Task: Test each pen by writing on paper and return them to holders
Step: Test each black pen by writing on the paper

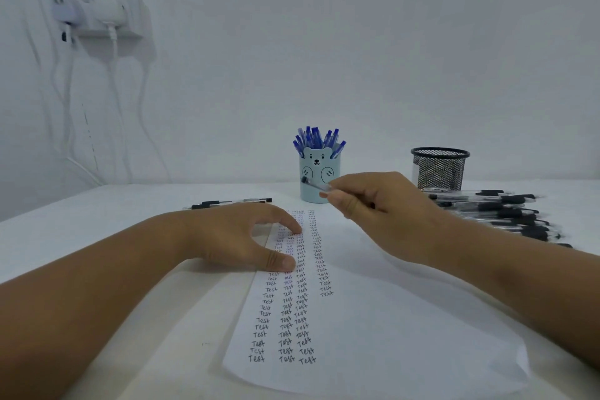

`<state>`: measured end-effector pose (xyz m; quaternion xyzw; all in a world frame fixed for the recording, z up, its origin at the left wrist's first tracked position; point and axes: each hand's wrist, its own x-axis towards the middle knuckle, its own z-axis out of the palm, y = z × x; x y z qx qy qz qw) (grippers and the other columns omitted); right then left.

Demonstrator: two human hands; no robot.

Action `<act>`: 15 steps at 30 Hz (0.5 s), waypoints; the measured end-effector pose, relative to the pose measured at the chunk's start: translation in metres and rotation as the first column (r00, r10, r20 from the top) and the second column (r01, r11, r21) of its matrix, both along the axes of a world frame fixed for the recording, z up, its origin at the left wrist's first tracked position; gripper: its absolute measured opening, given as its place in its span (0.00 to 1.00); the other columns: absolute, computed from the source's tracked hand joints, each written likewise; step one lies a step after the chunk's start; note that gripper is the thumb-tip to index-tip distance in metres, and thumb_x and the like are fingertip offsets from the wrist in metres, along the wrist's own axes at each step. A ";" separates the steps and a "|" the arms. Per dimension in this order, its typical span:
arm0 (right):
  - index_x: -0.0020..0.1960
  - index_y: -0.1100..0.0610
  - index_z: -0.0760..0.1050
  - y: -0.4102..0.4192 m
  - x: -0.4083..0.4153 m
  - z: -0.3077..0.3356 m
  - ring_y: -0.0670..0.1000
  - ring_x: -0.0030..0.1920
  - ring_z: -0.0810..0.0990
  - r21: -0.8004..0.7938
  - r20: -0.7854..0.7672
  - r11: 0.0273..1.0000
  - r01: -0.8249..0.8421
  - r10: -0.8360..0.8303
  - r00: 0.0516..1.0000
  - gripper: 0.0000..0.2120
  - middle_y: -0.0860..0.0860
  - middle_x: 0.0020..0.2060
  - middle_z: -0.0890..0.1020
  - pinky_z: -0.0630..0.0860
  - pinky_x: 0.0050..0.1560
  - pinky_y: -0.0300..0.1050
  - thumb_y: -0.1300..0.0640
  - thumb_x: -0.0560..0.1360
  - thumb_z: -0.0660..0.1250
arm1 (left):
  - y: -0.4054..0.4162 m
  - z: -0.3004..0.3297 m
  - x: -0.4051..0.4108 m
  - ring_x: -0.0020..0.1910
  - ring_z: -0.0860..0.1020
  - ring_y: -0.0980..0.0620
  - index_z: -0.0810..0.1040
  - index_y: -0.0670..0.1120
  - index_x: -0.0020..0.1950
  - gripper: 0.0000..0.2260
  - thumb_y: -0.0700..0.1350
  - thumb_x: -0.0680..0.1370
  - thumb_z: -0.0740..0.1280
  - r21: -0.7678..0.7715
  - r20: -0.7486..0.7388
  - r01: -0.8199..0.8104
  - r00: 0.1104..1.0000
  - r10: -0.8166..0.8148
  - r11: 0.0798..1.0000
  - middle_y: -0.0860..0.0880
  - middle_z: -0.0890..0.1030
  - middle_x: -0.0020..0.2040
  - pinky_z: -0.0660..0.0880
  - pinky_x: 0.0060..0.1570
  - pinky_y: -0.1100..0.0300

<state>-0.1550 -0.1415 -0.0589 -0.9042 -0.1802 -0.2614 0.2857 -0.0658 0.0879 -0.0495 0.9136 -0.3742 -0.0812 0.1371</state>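
Note:
A white sheet of paper [373,328] lies on the table, with columns of the handwritten word "Test" down its left part. My left hand [240,234] rests on the sheet's upper left corner, thumb and forefinger pressing it flat. My right hand [376,204] hovers above the top of the sheet and pinches a clear pen with a black cap [313,184], held level and pointing left. Behind it stands a pale blue bear holder [311,191] full of blue pens [319,140]. A black mesh holder [440,169] stands to the right.
A pile of several clear black-capped pens [500,211] lies at the right, below the mesh holder. Two more black pens [227,204] lie left of the bear holder. A wall socket shelf with cables [97,10] hangs at the far left.

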 end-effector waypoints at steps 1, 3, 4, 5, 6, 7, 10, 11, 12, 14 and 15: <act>0.49 0.64 0.79 0.000 0.000 -0.001 0.47 0.33 0.68 -0.018 0.004 1.000 -0.007 0.007 1.000 0.18 0.62 0.38 0.78 0.66 0.34 0.41 0.50 0.82 0.61 | 0.000 0.000 0.000 0.65 0.65 0.64 0.72 0.68 0.67 0.28 0.67 0.68 0.72 0.003 0.005 0.000 1.000 0.000 1.000 0.70 0.68 0.66 0.61 0.64 0.64; 0.48 0.64 0.80 0.000 0.002 -0.002 0.52 0.35 0.72 -0.068 0.028 0.998 -0.020 0.022 0.999 0.17 0.60 0.37 0.78 0.69 0.37 0.44 0.51 0.83 0.62 | -0.001 0.000 0.000 0.64 0.66 0.65 0.72 0.69 0.66 0.28 0.68 0.67 0.71 0.001 0.007 0.005 1.000 -0.005 1.000 0.71 0.68 0.65 0.61 0.63 0.64; 0.47 0.65 0.79 -0.001 0.002 -0.002 0.53 0.36 0.72 -0.098 0.045 0.995 -0.026 0.031 0.998 0.16 0.59 0.36 0.77 0.69 0.38 0.45 0.52 0.83 0.63 | -0.001 0.000 0.000 0.63 0.66 0.66 0.72 0.68 0.66 0.27 0.67 0.68 0.72 -0.003 0.006 0.009 1.000 -0.009 1.000 0.73 0.68 0.64 0.61 0.62 0.64; 0.46 0.65 0.79 -0.002 0.003 -0.002 0.53 0.36 0.71 -0.122 0.063 0.992 -0.031 0.039 0.997 0.16 0.58 0.35 0.76 0.69 0.39 0.45 0.53 0.82 0.64 | -0.001 0.000 0.000 0.62 0.66 0.68 0.72 0.68 0.66 0.26 0.66 0.69 0.72 -0.007 0.004 0.010 1.000 -0.010 1.000 0.74 0.68 0.62 0.60 0.62 0.65; 0.45 0.65 0.79 -0.002 0.004 -0.002 0.53 0.37 0.71 -0.132 0.076 0.991 -0.029 0.039 0.996 0.15 0.57 0.34 0.76 0.68 0.39 0.45 0.54 0.82 0.65 | -0.001 -0.001 0.000 0.61 0.66 0.69 0.72 0.68 0.66 0.25 0.65 0.70 0.73 -0.012 0.002 0.010 1.000 -0.010 1.000 0.74 0.68 0.62 0.60 0.61 0.65; 0.45 0.65 0.79 -0.003 0.004 -0.002 0.53 0.37 0.71 -0.134 0.082 0.991 -0.024 0.035 0.996 0.15 0.56 0.34 0.76 0.69 0.39 0.45 0.54 0.82 0.65 | 0.000 -0.002 0.001 0.62 0.65 0.68 0.73 0.68 0.66 0.24 0.64 0.71 0.72 -0.017 0.006 0.011 1.000 -0.011 1.000 0.73 0.68 0.63 0.60 0.62 0.65; 0.48 0.61 0.81 -0.007 0.007 -0.001 0.50 0.40 0.74 -0.147 0.050 0.989 0.014 -0.006 0.999 0.13 0.52 0.37 0.78 0.70 0.41 0.40 0.52 0.81 0.66 | 0.001 -0.003 0.002 0.68 0.65 0.66 0.73 0.68 0.66 0.24 0.66 0.71 0.71 -0.028 0.017 0.023 1.000 -0.023 0.999 0.70 0.69 0.68 0.61 0.66 0.64; 0.50 0.58 0.83 -0.008 0.008 0.000 0.48 0.41 0.75 -0.148 0.034 0.989 0.021 -0.016 0.999 0.11 0.48 0.39 0.78 0.70 0.41 0.35 0.52 0.81 0.66 | 0.001 -0.004 0.003 0.70 0.65 0.66 0.73 0.68 0.66 0.24 0.67 0.70 0.70 -0.038 0.016 0.029 0.999 -0.028 0.999 0.70 0.69 0.69 0.61 0.68 0.63; 0.52 0.55 0.84 -0.008 0.008 0.001 0.47 0.42 0.75 -0.156 0.024 0.987 0.030 -0.027 0.999 0.08 0.46 0.41 0.77 0.68 0.42 0.31 0.53 0.80 0.68 | 0.001 -0.005 0.003 0.70 0.65 0.66 0.74 0.68 0.65 0.24 0.67 0.70 0.70 -0.053 0.018 0.034 0.999 -0.033 0.998 0.70 0.69 0.69 0.61 0.69 0.62; 0.58 0.51 0.83 -0.011 0.009 0.007 0.45 0.42 0.75 -0.181 0.011 0.981 0.068 -0.067 0.998 0.08 0.46 0.42 0.75 0.68 0.45 0.30 0.55 0.79 0.69 | 0.001 -0.008 0.004 0.66 0.65 0.72 0.76 0.67 0.63 0.20 0.65 0.72 0.71 -0.107 0.028 0.047 0.999 -0.044 0.993 0.70 0.68 0.69 0.61 0.68 0.65; 0.60 0.49 0.81 -0.013 0.009 0.010 0.45 0.41 0.74 -0.176 0.001 0.980 0.091 -0.092 0.996 0.11 0.47 0.41 0.75 0.70 0.46 0.33 0.56 0.79 0.70 | 0.001 -0.010 0.005 0.63 0.64 0.77 0.77 0.66 0.63 0.19 0.63 0.72 0.72 -0.142 0.038 0.054 0.998 -0.049 0.988 0.71 0.68 0.68 0.61 0.66 0.68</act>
